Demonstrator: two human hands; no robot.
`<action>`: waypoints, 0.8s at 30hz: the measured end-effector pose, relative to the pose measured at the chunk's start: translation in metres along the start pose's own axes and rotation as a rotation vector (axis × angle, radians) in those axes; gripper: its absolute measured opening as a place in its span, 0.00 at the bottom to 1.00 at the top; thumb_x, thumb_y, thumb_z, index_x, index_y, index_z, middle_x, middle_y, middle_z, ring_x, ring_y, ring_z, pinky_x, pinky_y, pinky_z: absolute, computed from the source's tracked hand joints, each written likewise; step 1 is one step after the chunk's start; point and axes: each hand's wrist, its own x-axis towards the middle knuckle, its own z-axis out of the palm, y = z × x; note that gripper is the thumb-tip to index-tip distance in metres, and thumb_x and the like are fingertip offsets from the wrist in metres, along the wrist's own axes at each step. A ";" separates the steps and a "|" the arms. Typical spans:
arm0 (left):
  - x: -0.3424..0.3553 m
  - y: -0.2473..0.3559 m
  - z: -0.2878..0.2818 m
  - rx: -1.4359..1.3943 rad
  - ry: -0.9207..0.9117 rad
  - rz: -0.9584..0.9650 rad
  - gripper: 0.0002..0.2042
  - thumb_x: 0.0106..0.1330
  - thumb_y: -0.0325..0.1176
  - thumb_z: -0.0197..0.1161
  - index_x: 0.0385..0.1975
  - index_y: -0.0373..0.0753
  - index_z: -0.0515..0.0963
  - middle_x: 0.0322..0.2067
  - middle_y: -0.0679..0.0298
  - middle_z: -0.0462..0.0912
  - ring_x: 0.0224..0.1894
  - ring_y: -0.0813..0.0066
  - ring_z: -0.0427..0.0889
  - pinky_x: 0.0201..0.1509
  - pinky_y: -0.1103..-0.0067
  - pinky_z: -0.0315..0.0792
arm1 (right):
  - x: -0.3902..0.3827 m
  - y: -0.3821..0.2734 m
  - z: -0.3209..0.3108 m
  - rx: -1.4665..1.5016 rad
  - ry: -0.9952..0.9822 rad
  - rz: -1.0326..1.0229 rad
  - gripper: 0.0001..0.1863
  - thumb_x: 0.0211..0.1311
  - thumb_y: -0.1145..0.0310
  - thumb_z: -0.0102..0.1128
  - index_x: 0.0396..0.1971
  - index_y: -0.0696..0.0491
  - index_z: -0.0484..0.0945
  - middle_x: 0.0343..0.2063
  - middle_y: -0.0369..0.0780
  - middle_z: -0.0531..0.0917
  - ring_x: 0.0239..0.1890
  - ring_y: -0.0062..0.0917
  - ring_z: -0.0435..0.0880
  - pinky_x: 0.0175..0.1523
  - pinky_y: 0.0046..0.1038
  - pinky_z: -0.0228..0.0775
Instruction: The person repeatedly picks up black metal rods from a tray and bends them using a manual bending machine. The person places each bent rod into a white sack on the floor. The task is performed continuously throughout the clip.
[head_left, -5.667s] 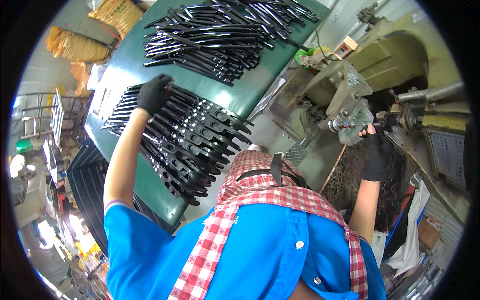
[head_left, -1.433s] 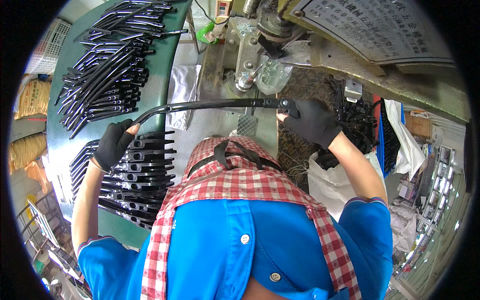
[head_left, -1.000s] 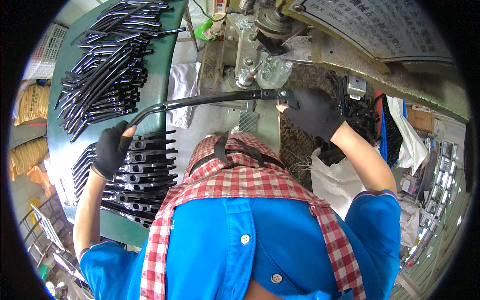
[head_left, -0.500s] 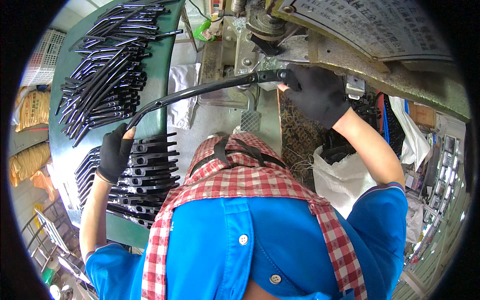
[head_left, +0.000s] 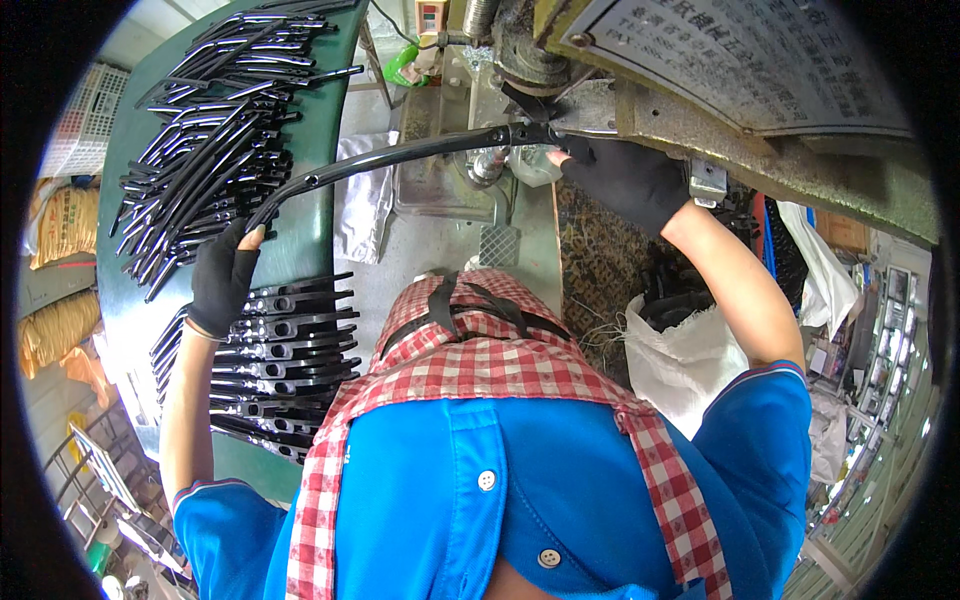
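The black curved bar [head_left: 400, 157] now sits higher, its tip under the machine head [head_left: 525, 50]. My right hand [head_left: 625, 180] and left hand [head_left: 222, 280] each close a grip on one end. A grey rectangular plate [head_left: 740, 60] is mounted above; black parts [head_left: 215, 150] cover the green tabletop [head_left: 315, 215].

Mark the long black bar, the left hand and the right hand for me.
long black bar [head_left: 400, 155], head view, middle of its shaft
left hand [head_left: 222, 280], head view, back of glove
right hand [head_left: 625, 180], head view, back of glove
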 end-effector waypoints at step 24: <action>0.099 -0.027 -0.014 0.408 0.091 0.376 0.19 0.68 0.49 0.49 0.49 0.43 0.74 0.28 0.49 0.80 0.32 0.48 0.79 0.34 0.61 0.70 | 0.019 0.011 0.017 -0.051 -0.166 -0.006 0.21 0.47 0.52 0.63 0.31 0.55 0.77 0.27 0.46 0.81 0.33 0.40 0.81 0.41 0.38 0.71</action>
